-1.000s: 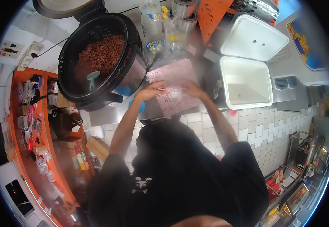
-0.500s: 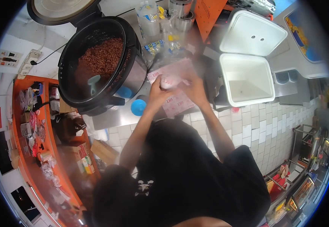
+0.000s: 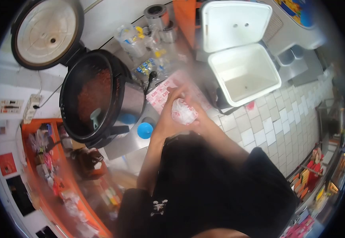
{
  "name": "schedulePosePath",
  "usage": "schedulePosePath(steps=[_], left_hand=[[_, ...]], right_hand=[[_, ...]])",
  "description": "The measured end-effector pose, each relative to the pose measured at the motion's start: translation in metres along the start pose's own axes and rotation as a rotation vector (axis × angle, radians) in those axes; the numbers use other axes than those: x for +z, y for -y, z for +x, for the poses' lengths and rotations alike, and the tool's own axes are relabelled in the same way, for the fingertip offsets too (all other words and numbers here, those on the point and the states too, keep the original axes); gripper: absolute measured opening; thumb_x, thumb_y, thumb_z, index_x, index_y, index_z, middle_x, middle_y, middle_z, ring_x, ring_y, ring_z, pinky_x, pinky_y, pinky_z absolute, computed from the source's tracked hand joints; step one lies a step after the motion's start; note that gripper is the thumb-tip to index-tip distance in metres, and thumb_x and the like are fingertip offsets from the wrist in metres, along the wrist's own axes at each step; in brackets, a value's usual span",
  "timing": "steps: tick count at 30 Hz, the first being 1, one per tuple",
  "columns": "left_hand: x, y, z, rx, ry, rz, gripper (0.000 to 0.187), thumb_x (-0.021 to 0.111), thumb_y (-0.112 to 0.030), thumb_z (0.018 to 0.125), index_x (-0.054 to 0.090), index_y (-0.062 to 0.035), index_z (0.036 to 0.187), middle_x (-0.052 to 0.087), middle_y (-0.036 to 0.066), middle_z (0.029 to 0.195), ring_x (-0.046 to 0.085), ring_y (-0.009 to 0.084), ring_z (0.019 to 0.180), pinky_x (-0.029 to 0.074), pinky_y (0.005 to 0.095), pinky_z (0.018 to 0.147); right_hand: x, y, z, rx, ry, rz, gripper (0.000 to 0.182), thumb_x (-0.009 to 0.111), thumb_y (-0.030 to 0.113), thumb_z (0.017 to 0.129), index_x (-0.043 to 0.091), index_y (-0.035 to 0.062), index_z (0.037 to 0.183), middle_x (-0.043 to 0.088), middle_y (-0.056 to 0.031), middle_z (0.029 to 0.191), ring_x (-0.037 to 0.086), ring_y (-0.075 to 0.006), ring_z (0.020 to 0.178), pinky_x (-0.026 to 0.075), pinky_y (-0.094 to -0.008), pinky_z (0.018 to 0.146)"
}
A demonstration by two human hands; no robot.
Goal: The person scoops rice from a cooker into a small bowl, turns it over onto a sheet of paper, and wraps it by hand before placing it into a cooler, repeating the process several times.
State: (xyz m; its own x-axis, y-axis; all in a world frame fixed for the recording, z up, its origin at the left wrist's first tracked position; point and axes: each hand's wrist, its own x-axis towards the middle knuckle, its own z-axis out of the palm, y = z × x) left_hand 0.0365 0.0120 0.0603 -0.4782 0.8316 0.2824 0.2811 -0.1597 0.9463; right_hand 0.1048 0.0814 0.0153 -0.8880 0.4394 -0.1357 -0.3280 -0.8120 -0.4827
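A paper-wrapped ball [image 3: 184,112], white with red print, is held between both hands above the near edge of the counter. My left hand [image 3: 169,118] is wrapped round its left side. On the right side, my right hand [image 3: 200,117] closes round the same ball. Sheets of pink and white printed paper [image 3: 159,93] lie on the counter just beyond the hands. To the left stands an open cooker [image 3: 127,97] holding reddish-brown rice [image 3: 95,93] and a pale green scoop [image 3: 95,118].
An open white cooler box [image 3: 245,75] stands to the right. A blue round object [image 3: 145,130] sits beside the cooker. Plastic cups [image 3: 132,41], packets [image 3: 146,66] and metal canisters [image 3: 156,18] are at the back. Orange shelves [image 3: 77,190] stand at lower left.
The view has turned and shifted. The wrapped bundle has come off the paper sheets towards my body and now looks like a rounded ball, with both hands cupped round it.
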Motion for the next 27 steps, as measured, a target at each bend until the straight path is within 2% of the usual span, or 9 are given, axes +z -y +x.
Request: schedulePosePath(steps=[5, 7, 10, 13, 17, 18, 21, 25, 27], left_hand=[[0.001, 0.024, -0.007, 0.100, 0.106, 0.058, 0.086, 0.095, -0.017, 0.053, 0.049, -0.0046, 0.125, 0.055, 0.008, 0.121, 0.054, 0.0216, 0.114, 0.044, 0.0364, 0.099], [0.011, 0.029, -0.005, -0.073, 0.029, -0.218, 0.090, 0.077, -0.056, 0.080, 0.042, -0.0024, 0.144, 0.050, 0.011, 0.132, 0.047, 0.0219, 0.126, 0.036, 0.0362, 0.108], [0.037, 0.015, 0.028, -0.296, -0.231, -0.463, 0.088, 0.039, -0.074, 0.095, 0.036, -0.0026, 0.147, 0.047, 0.013, 0.139, 0.045, 0.0234, 0.131, 0.034, 0.0396, 0.112], [0.059, 0.013, 0.043, -0.226, -0.046, -0.363, 0.087, 0.016, -0.072, 0.099, 0.031, -0.0030, 0.149, 0.041, 0.015, 0.147, 0.045, 0.0239, 0.133, 0.032, 0.0407, 0.113], [0.068, 0.009, 0.051, -0.191, 0.103, -0.223, 0.076, 0.033, -0.058, 0.105, 0.016, -0.0042, 0.156, 0.032, 0.018, 0.156, 0.036, 0.0302, 0.142, 0.029, 0.0450, 0.116], [0.073, 0.016, 0.051, -0.251, 0.071, -0.201, 0.086, 0.058, -0.037, 0.100, 0.005, -0.0007, 0.157, 0.025, 0.024, 0.157, 0.029, 0.0347, 0.146, 0.028, 0.0438, 0.117], [0.099, 0.053, 0.033, -0.381, 0.107, -0.053, 0.082, 0.059, -0.027, 0.101, 0.004, -0.0043, 0.158, 0.024, 0.021, 0.159, 0.033, 0.0360, 0.144, 0.027, 0.0477, 0.117], [0.125, 0.072, 0.013, -0.416, 0.201, -0.126, 0.086, 0.062, -0.023, 0.100, 0.002, -0.0024, 0.158, 0.019, 0.024, 0.160, 0.030, 0.0372, 0.145, 0.027, 0.0465, 0.118], [0.131, 0.076, 0.008, -0.395, 0.173, -0.050, 0.088, 0.063, -0.020, 0.098, 0.001, -0.0005, 0.157, 0.017, 0.026, 0.160, 0.028, 0.0370, 0.146, 0.028, 0.0450, 0.118]], right_hand=[[-0.002, 0.022, 0.003, -0.032, -0.021, -0.203, 0.070, 0.060, 0.050, 0.096, 0.039, 0.0080, 0.148, 0.042, -0.0167, 0.150, 0.043, -0.0270, 0.138, 0.038, -0.0382, 0.111], [0.001, 0.044, 0.003, -0.290, -0.139, -0.473, 0.071, 0.060, 0.057, 0.094, 0.046, 0.0079, 0.143, 0.049, -0.0154, 0.142, 0.048, -0.0261, 0.133, 0.039, -0.0373, 0.109], [0.011, 0.102, -0.019, -0.401, -0.115, -1.015, 0.073, 0.073, 0.055, 0.085, 0.053, 0.0050, 0.135, 0.057, -0.0137, 0.134, 0.055, -0.0239, 0.124, 0.043, -0.0378, 0.103], [-0.002, 0.146, -0.015, -0.416, -0.123, -1.300, 0.075, 0.085, 0.044, 0.072, 0.058, 0.0007, 0.128, 0.065, -0.0111, 0.118, 0.063, -0.0226, 0.106, 0.051, -0.0356, 0.090], [-0.061, 0.225, 0.005, -0.035, -0.195, -1.273, 0.063, 0.084, 0.049, 0.073, 0.071, -0.0005, 0.110, 0.072, -0.0100, 0.100, 0.067, -0.0216, 0.092, 0.055, -0.0323, 0.080], [-0.080, 0.241, 0.016, 0.197, -0.276, -1.401, 0.062, 0.081, 0.046, 0.077, 0.069, 0.0004, 0.117, 0.071, -0.0098, 0.106, 0.066, -0.0208, 0.099, 0.055, -0.0322, 0.083], [-0.168, 0.263, 0.056, 0.981, -0.040, -1.552, 0.063, 0.077, 0.044, 0.083, 0.064, 0.0018, 0.129, 0.066, -0.0122, 0.118, 0.063, -0.0207, 0.107, 0.055, -0.0313, 0.078], [-0.249, 0.207, 0.059, 1.170, 0.052, -1.722, 0.059, 0.076, 0.041, 0.085, 0.065, 0.0037, 0.129, 0.064, -0.0124, 0.118, 0.060, -0.0193, 0.102, 0.052, -0.0321, 0.067], [-0.260, 0.185, 0.055, 1.149, -0.102, -1.346, 0.053, 0.074, 0.040, 0.087, 0.066, 0.0079, 0.128, 0.065, -0.0126, 0.115, 0.061, -0.0211, 0.096, 0.051, -0.0333, 0.064]])
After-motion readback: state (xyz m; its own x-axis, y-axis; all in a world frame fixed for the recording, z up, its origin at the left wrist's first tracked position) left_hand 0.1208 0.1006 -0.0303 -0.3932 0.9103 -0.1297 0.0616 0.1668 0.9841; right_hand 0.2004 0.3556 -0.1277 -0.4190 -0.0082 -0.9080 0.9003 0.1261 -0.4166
